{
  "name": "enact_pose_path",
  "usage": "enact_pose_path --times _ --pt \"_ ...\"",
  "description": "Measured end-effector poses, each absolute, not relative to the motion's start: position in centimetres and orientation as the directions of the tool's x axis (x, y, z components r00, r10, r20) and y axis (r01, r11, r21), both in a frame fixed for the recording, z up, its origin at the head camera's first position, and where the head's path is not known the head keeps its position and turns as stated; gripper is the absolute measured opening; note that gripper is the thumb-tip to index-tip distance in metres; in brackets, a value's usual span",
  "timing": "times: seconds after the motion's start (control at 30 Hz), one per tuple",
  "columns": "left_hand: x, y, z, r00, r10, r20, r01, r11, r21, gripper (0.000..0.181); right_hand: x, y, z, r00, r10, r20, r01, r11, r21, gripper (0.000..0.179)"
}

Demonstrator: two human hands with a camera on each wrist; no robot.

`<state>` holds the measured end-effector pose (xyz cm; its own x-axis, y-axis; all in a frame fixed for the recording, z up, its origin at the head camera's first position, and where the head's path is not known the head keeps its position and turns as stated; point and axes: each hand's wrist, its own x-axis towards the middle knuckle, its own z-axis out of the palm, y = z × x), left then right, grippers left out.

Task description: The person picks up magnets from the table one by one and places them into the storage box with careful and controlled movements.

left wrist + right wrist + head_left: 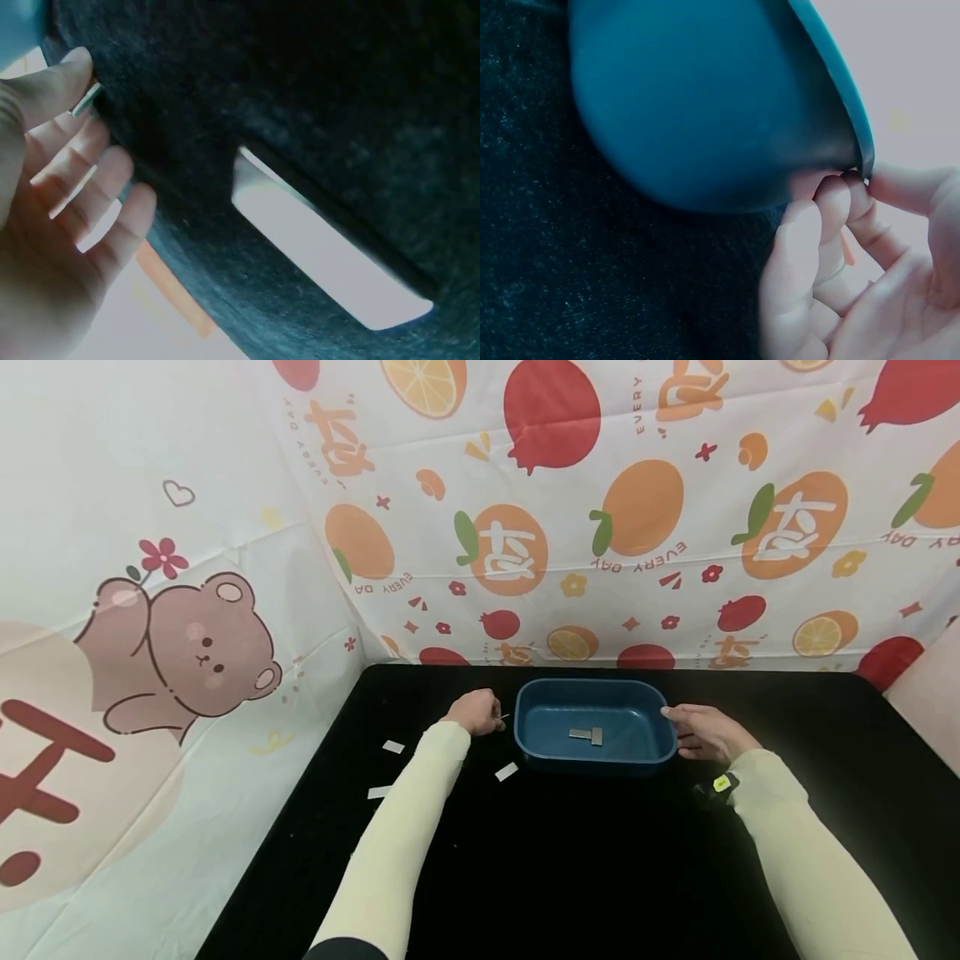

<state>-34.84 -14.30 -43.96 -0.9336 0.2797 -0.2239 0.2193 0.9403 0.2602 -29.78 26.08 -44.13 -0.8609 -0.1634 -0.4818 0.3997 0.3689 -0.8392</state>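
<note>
With our left hand (476, 712) we pinch a small thin piece (505, 717) between thumb and forefinger, just beyond the left end of a blue basin (596, 766). In the left wrist view the other fingers are loosely bent, lying apart from the piece; its narrow edge shows pale between the fingertips. In the head view its tip points toward the basin's rim, near it.

Our right hand (705, 732) grips the right end of the basin: the thumb lies at the rim and the bent fingers are under it, against the outside of the wall, so that hand is closed only as far as the lip allows. The basin stands upright on the black surface (637, 860), near its far edge. Inside, on the basin's floor, we see two grey flat blocks, a left block (579, 734) and a right block (597, 737), set crosswise in a sideways T; they look to be touching.

On the surface to the left of the basin lie three pale rectangles: the near one (506, 772) just off the basin's front left corner, the upper left one (393, 747), and the lower left one (379, 792), partly covered by our cream left sleeve (405, 827).
</note>
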Motion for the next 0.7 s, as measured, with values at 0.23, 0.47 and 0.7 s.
enact_pose_path --times 0.23,0.47,0.7 --pt "-34.42 -14.51 -43.78 -0.932 0.282 -0.229 0.212 0.935 0.285 0.019 -29.69 25.86 -44.12 -0.859 -0.161 -0.486 0.404 0.369 -0.837 0.039" --pt "-34.14 -14.60 -43.82 -0.927 0.309 -0.212 0.253 0.933 0.255 0.015 -29.73 25.98 -44.06 -0.863 -0.157 -0.481 0.399 0.373 -0.838 0.037" --pt "-33.94 -14.79 -43.55 -0.939 0.296 -0.174 0.267 0.948 0.173 0.009 -29.56 25.81 -43.73 -0.899 -0.164 -0.406 0.304 0.434 -0.848 0.044"
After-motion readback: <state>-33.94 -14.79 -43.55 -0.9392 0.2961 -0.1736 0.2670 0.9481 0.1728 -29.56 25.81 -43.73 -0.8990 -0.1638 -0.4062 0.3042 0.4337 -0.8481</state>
